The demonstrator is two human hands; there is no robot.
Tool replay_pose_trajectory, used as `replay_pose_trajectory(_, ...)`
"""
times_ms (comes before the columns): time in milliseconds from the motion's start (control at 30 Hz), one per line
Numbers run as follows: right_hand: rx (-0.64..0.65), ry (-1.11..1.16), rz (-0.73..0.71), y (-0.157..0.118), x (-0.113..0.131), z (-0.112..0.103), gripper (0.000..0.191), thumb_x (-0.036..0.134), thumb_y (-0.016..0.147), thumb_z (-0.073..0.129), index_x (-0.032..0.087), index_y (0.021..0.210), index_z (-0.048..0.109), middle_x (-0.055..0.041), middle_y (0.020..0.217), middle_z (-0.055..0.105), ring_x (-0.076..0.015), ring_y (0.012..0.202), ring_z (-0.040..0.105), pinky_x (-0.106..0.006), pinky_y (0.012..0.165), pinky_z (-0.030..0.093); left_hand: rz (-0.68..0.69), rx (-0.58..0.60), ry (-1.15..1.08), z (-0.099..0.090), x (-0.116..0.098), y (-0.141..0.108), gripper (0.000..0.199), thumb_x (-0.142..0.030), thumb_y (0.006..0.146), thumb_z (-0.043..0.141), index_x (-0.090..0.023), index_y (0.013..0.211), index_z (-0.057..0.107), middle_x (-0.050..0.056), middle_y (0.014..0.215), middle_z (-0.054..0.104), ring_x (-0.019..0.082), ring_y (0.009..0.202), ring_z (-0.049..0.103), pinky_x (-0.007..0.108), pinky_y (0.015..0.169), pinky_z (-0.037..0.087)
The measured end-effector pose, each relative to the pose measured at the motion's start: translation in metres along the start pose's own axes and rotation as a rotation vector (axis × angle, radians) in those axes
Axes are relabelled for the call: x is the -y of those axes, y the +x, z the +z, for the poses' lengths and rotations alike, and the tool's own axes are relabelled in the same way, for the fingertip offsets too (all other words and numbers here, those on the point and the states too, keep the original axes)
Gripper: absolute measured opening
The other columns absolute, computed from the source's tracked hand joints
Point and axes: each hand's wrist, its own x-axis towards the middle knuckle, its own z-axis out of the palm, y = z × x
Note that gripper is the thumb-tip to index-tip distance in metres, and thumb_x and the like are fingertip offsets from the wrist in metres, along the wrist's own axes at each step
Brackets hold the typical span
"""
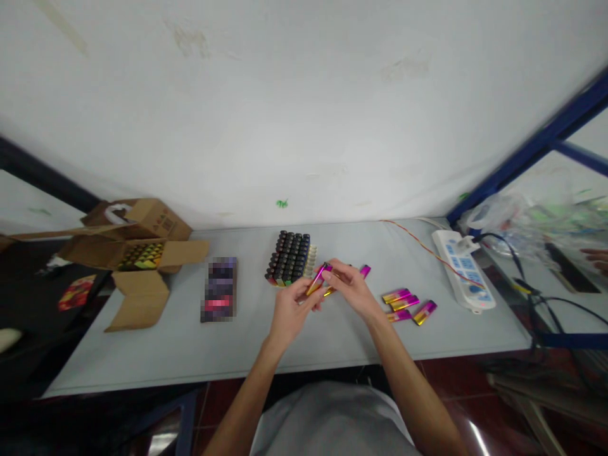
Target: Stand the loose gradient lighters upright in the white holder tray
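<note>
My left hand (289, 310) is closed around the lower part of a slim purple-and-yellow tube (317, 280); its exact kind is too small to tell. At the tube's upper end, the fingers of my right hand (352, 288) are pinched on it. Another purple-and-yellow tube (365, 271) shows partly behind my right hand. Just beyond both hands stands a tight block of black-topped pieces (291, 253), with pale pieces (311, 258) along its right side. Several more purple-and-yellow tubes (403, 303) lie on the table to the right of my right hand.
An open cardboard box (137, 297) of yellow-and-black pieces sits at the left, another carton (159, 218) behind it. A blurred-out dark object (220, 289) lies nearer. At the right are a white power strip (463, 272), cables and plastic bags (503, 212). Another person's hand (596, 258) shows far right.
</note>
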Motion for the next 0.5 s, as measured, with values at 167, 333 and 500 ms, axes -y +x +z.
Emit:
replay_pose_trajectory(167, -0.176, 0.038, -0.039, 0.009, -0.007, 0.008, 0.046, 0.07, 0.1, 0.046, 0.026, 0.105, 0.06, -0.004, 0.093, 0.067, -0.0202, 0.09, 0.067, -0.035, 0.083, 0.059, 0.146, -0.207, 0.398, -0.013, -0.013, -0.013, 0.032, -0.048, 0.094, 0.065, -0.022, 0.077, 0.073, -0.001, 0.066, 0.07, 0.015, 0.06, 0.061, 0.027, 0.062, 0.049)
replay_pose_trajectory(333, -0.145, 0.04, 0.042, 0.026, -0.014, 0.006, 0.045, 0.073, 0.099, 0.043, 0.028, 0.101, 0.051, 0.0075, 0.064, 0.04, -0.0132, 0.05, 0.04, -0.024, 0.048, 0.042, 0.324, -0.488, 0.624, -0.057, -0.02, 0.007, 0.033, -0.04, 0.101, 0.052, -0.021, 0.082, 0.072, 0.002, 0.073, 0.071, 0.018, 0.071, 0.065, 0.029, 0.07, 0.05)
replay_pose_trajectory(500, -0.311, -0.321, -0.067, 0.035, -0.025, 0.011, 0.052, 0.067, 0.098, 0.048, 0.025, 0.069, 0.041, 0.0062, 0.059, 0.036, -0.0118, 0.055, 0.035, -0.025, 0.051, 0.029, 0.431, -0.334, 0.707, -0.084, -0.003, 0.069, 0.029, -0.04, 0.1, 0.054, -0.021, 0.107, 0.074, 0.009, 0.11, 0.074, 0.025, 0.111, 0.064, 0.043, 0.106, 0.048)
